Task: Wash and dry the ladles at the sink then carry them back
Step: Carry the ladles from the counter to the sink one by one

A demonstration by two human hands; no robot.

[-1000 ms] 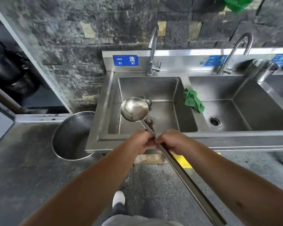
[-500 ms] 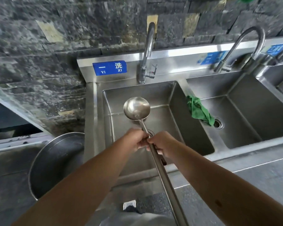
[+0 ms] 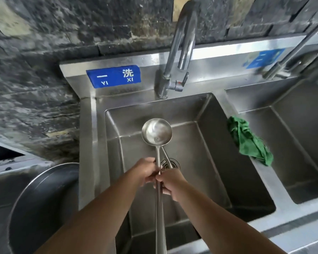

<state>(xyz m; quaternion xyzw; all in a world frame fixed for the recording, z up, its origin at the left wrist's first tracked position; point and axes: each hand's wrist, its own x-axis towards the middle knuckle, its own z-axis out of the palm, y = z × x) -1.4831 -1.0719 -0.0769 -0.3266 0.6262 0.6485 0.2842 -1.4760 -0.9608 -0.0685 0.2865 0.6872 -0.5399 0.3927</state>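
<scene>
A long steel ladle (image 3: 156, 133) hangs over the left sink basin (image 3: 206, 143), bowl facing up, handle running down toward me. My left hand (image 3: 145, 171) and my right hand (image 3: 170, 182) both grip its handle, side by side. A second ladle handle (image 3: 167, 158) shows just behind the first, slanting down near the drain; its bowl is hidden. The faucet (image 3: 180, 52) stands above the basin with no water running. A green cloth (image 3: 248, 140) hangs over the divider between the two basins.
A large steel pot (image 3: 42, 204) sits left of the sink. The right basin (image 3: 292, 143) has its own faucet (image 3: 292, 57). A dark stone wall rises behind. A blue label (image 3: 113, 76) marks the left basin.
I have stepped closer to the sink and the view has dropped over the left basin. The ladle's handle has swung from a slant to nearly vertical, and its bowl now sits lower inside the basin.
</scene>
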